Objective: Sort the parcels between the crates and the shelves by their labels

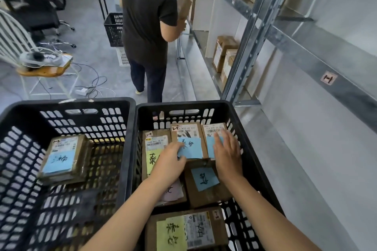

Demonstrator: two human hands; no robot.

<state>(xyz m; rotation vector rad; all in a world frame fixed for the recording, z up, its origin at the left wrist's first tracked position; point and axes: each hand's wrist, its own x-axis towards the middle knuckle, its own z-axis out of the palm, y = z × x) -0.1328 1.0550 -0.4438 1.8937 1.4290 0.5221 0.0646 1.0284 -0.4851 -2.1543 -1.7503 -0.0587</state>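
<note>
Two black plastic crates stand side by side in front of me. The left crate [67,106] holds one cardboard parcel with a blue note [61,159]. The right crate [183,106] holds several cardboard parcels with blue, yellow and pink notes. My left hand [169,161] reaches in and its fingers curl onto the left edge of the back-middle parcel with a blue note [190,144]. My right hand [227,155] lies flat with straight fingers on the back-right parcel [212,130]. A parcel with a blue note [205,181] lies below my hands, and one with a yellow note [183,230] lies nearest me.
Metal shelves [255,26] run along the right, with cardboard boxes [222,51] on them and a label tag [328,78] on the beam. A person in a dark shirt [146,16] stands ahead holding a parcel at the shelf. Another black crate [114,28], a chair and floor cables lie to the left.
</note>
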